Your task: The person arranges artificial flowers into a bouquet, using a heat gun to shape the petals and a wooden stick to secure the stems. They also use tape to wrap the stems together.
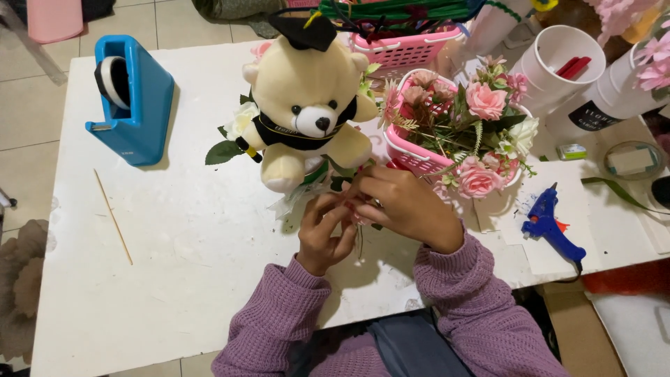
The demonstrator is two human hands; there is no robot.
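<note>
A cream teddy bear (307, 112) with a black graduation cap (306, 31) sits upright on the white table (174, 279), with white flowers and green leaves behind it. Just below the bear, my left hand (322, 234) and my right hand (405, 206) meet, fingers pinched together on a thin flower stem (360, 241) that hangs down between them. Both hands touch the greenery at the bear's feet. My sleeves are purple knit.
A blue tape dispenser (136, 98) stands at the left, a thin wooden stick (113, 216) beside it. A pink basket of pink artificial roses (460, 132) sits right of the bear. A blue glue gun (551, 223) lies at the right. White cups (558, 59) stand at the back.
</note>
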